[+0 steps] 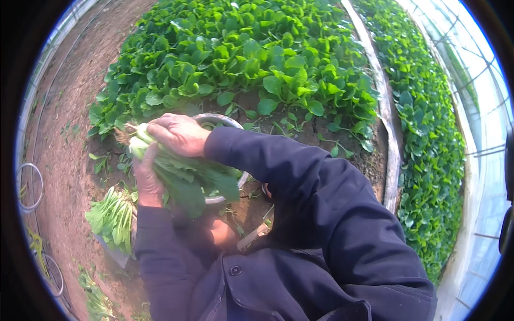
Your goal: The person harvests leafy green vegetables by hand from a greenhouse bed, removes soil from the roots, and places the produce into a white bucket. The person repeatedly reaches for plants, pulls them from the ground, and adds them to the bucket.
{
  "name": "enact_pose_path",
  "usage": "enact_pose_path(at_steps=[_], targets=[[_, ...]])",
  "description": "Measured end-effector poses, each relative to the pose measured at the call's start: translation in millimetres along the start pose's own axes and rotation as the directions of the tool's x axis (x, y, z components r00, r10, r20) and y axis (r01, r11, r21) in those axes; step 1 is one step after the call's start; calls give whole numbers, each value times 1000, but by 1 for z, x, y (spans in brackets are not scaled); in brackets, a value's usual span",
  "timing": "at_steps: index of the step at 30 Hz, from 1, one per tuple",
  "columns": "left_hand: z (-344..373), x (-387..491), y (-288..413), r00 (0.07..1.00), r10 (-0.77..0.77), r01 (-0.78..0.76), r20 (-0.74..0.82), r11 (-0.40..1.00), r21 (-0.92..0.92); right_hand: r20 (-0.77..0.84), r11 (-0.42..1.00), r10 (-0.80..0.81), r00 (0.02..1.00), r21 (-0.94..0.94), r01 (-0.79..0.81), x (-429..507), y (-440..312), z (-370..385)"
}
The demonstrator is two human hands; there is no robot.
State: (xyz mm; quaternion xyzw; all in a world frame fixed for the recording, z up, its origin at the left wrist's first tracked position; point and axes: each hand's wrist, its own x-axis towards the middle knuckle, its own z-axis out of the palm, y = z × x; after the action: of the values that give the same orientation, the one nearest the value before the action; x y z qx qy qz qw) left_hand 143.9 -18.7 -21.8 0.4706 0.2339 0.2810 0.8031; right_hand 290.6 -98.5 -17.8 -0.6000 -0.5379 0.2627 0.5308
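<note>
My left hand (pixel 148 176) and my right hand (pixel 178 134) together hold a bunch of leafy green vegetables (pixel 184 176). The pale stem bases and thin roots point to the upper left, and the broad leaves hang down to the right. My left thumb lies against the stems from below, while the right hand's fingers lie over them from above. Behind the bunch, partly hidden, is the white rim of a round container (pixel 219 117). Lower left of my left hand, a pile of harvested greens (pixel 110 218) lies by a pale sheet on the soil.
A dense bed of leafy plants (pixel 241 52) grows ahead. A pale strip (pixel 381 92) separates it from another planted bed (pixel 429 160) at the right, near the clear greenhouse wall (pixel 490 172). Bare soil (pixel 68 116) runs along the left, with wire hoops (pixel 30 206) at its edge.
</note>
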Motion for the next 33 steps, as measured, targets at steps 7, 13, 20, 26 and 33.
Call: enact_pose_path(at_steps=[7, 13, 20, 26, 33], targets=[[-33, 30, -6, 996, -7, 8, -85, 1000, 8, 93, 986, 148, 985, -95, -139, -8, 12, 21], [-12, 38, 3, 976, -15, -7, 216, 995, 98, -23, 990, 74, 997, -120, -76, 1, 35, 11], [13, 48, -18, 928, -64, -66, 367, 942, 330, 106, 997, 37, 994, -74, -30, -24, 54, -18], [-1, 44, -26, 955, -97, -43, 281, 890, 454, 171, 872, 387, 906, -387, -300, -110, 154, -120], [-69, 51, -37, 958, -102, -120, 266, 703, 701, -548, 89, 452, 703, -757, -647, -363, 316, -282]])
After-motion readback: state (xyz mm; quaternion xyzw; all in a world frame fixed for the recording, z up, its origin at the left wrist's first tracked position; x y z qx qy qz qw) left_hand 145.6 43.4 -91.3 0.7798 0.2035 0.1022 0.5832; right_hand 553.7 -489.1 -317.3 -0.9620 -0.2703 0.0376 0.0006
